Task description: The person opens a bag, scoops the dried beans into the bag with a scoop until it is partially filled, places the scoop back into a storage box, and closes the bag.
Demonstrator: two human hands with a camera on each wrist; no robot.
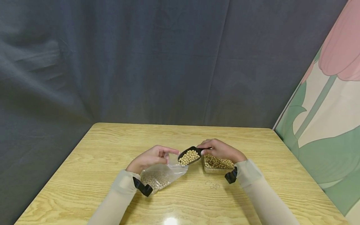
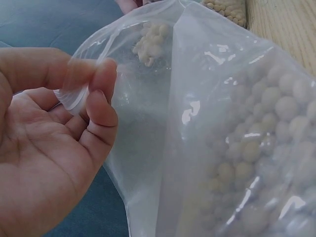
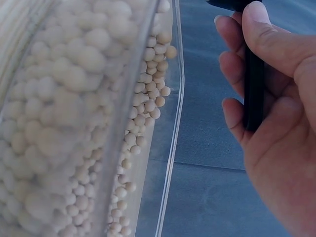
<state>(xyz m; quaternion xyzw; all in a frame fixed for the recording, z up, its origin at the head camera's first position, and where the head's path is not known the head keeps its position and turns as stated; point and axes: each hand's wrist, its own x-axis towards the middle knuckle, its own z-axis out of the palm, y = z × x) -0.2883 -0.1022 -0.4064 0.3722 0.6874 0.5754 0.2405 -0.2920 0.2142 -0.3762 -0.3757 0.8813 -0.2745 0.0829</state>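
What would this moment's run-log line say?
left hand: pinches clear bag | right hand: grips black scoop | load: beans at bag mouth | container: beans inside

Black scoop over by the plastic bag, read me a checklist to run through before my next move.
1. Black scoop loaded: ok, soybeans fill its bowl.
2. Right hand on the scoop's handle: ok, fingers and thumb grip it.
3. Left hand on the clear plastic bag: ok, it pinches the bag near its upper edge.
4. Scoop's tip inside the bag's mouth: cannot tell; it is at the upper edge, but the depth is unclear.
5. More soybeans at hand: ok, the clear container beneath the right hand holds plenty.
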